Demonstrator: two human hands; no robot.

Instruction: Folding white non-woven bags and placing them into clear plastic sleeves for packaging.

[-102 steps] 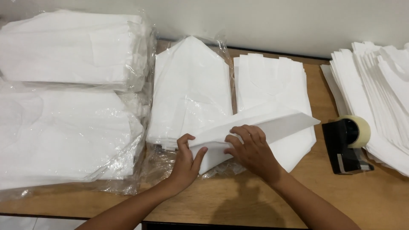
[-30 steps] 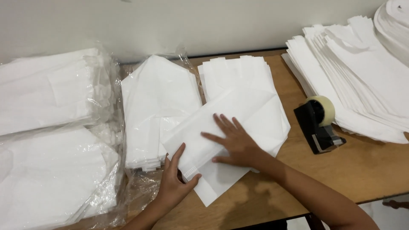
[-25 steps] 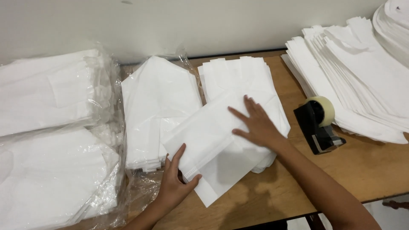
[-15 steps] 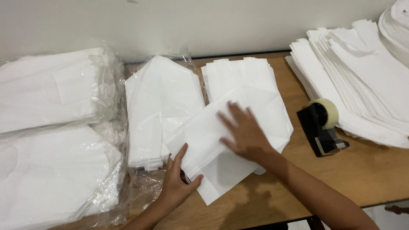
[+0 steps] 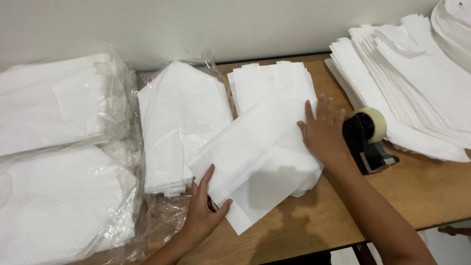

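Observation:
A white folded fabric bag (image 5: 255, 152) lies slanted on the wooden table (image 5: 343, 211), on top of a stack of similar white bags (image 5: 270, 81). My left hand (image 5: 203, 211) grips the bag's lower left corner, thumb on top. My right hand (image 5: 324, 130) lies flat with fingers spread on the bag's right edge, pressing it down. A black tape dispenser (image 5: 368, 140) with a roll of tan tape stands just right of my right hand.
An opened clear plastic wrap holds a pile of white bags (image 5: 181, 118) left of centre. Two wrapped bundles (image 5: 54, 162) fill the left side. A fanned heap of white bags (image 5: 412, 73) covers the right back. A wall runs behind the table.
My right hand has slid across the bag from its middle to its right edge, smoothing it. My left hand has stayed on the lower left corner.

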